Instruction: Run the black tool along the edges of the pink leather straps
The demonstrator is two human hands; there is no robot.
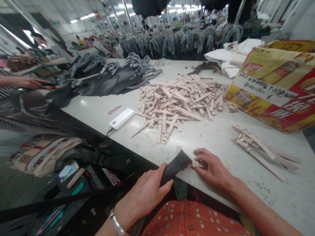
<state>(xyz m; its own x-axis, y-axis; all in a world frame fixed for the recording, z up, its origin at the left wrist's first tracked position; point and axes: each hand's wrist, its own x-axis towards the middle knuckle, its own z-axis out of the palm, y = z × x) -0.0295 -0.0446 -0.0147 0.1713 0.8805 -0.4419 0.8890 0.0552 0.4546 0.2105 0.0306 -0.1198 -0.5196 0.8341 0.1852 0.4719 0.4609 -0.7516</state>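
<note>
My left hand (147, 188) is closed around a black, flat-sided tool (176, 165) that widens toward its far end; I cannot make out its kind. That end sits at the table's front edge, right beside a pale pink buckle strap (195, 163). My right hand (213, 165) pinches this short strap between thumb and fingers, partly covering it. To the right of that hand lie several pale pink straps (258, 147) with gold buckles. A big heap of similar straps (177, 101) is spread over the middle of the table.
A white power bank (121, 118) with a cable and a red pen (114, 109) lie left of the heap. A yellow-red carton (273, 85) stands at right. Black leather pieces (110, 78) cover the far left, where another person's hand (29, 83) works.
</note>
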